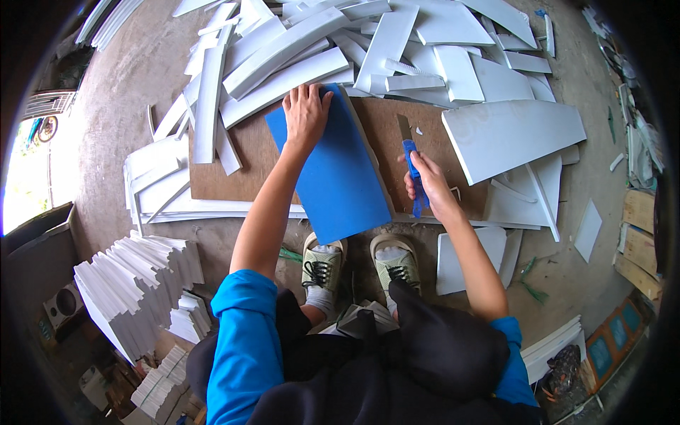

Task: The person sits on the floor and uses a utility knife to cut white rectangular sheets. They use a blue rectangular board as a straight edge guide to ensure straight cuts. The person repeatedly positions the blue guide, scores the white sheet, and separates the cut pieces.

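My left hand point(307, 117) lies over the top end of a blue rectangular sheet point(341, 177), its fingers bent and pressing on the surface. The sheet slants across a brown wooden board point(234, 173), its lower end overhanging the board's near edge. In my right hand point(428, 183) is a utility knife point(411, 152) with a blue handle, gripped with the blade out and pointing away from me. The blade is over the bare wood, apart from the blue sheet. A small white scrap point(418, 131) lies beside the blade.
White foam-like offcuts point(283, 53) heap up beyond the board, and a large white piece point(517, 134) lies at its right. Stacked white sheets point(134, 290) stand at the left. My shoes point(324, 269) are just below the board. Wooden pieces point(637, 241) lie at the far right.
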